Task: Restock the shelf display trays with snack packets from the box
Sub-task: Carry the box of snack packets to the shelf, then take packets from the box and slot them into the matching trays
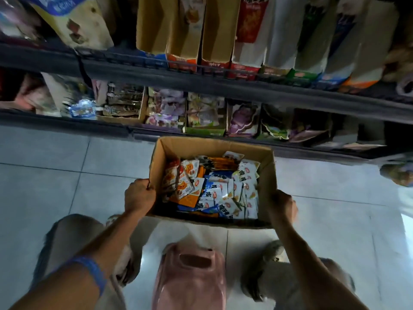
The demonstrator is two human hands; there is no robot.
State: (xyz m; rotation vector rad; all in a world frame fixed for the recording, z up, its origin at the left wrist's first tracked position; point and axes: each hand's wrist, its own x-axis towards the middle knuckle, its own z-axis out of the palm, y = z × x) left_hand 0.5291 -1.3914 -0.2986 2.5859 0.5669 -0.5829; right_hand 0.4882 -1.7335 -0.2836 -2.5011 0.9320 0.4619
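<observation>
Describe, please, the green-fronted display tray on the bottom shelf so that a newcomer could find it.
Start at the open cardboard box on the tiled floor. On the bottom shelf straight behind it stands a row of trays. The green-fronted tray is the only one with a plain bright-green front lip.

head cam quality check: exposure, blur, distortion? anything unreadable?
Head view: dim overall, shelves darkest at the right edge; glare patches on the floor tiles; wide-angle bending of the shelf rails; upper-left bags and edges smeared; packets in the box sharpest, though print stays unreadable.
</observation>
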